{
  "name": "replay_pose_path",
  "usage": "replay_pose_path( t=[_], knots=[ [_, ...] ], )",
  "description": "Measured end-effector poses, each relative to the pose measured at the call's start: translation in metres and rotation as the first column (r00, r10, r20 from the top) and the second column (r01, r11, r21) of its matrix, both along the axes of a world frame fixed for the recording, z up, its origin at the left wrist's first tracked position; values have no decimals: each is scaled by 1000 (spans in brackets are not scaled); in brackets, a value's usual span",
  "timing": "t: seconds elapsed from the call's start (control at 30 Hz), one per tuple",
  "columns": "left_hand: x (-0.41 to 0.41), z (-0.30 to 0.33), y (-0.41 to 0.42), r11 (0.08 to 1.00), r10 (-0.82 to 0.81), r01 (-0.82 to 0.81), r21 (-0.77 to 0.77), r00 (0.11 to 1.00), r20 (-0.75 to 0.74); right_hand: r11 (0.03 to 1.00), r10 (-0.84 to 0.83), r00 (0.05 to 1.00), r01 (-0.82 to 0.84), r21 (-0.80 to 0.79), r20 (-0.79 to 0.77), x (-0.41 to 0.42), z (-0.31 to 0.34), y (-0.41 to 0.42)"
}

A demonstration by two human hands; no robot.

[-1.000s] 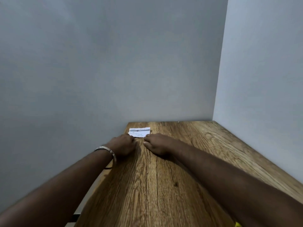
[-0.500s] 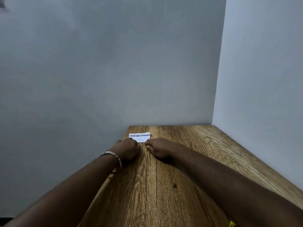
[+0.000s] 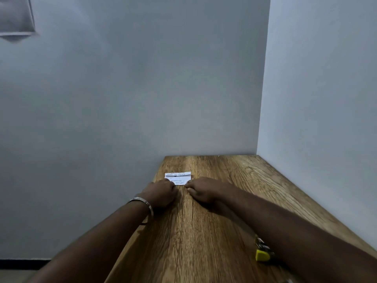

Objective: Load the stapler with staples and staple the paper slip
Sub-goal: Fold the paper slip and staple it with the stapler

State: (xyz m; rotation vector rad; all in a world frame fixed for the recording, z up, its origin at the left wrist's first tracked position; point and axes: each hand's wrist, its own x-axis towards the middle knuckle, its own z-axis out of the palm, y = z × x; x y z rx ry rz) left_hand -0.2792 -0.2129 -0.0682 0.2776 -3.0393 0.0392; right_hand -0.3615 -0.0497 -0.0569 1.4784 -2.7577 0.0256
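Both hands lie palm-down on the brown wood-grain tabletop (image 3: 204,231), knuckles up, reaching toward the far end. The left hand (image 3: 161,194), with a plain silver metal bangle (image 3: 142,203) on its wrist, has its fingers (image 3: 170,183) curled and held close together, their tips resting on the near left corner of the small white printed paper slip (image 3: 177,177). The right hand (image 3: 201,189) has its fingers (image 3: 188,185) drawn together too, tips touching the slip's near right corner. Whether either hand pinches the paper's edge or only presses it flat cannot be told, since the fingertips are hidden under the knuckles.

The slip lies flat on the wood just beyond the fingertips of both hands, between them and the grey wall. It is a small rectangle, seemingly folded across, with a strip at its far edge overlapping the rest. Dark printed lines run across it, upside down from this view and too small to read.

Well behind the fingers, close under the right forearm, a yellow-and-metal stapler (image 3: 262,251) lies on the tabletop, partly hidden by the arm. Neither hand touches it.
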Motion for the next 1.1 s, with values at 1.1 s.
replay_pose_path(
  t=[1.1],
  knots=[
    [219, 3, 108, 990, -141, 140, -21, 989, -34, 991, 127, 992, -126, 51, -13, 211, 20, 134]
  ],
)
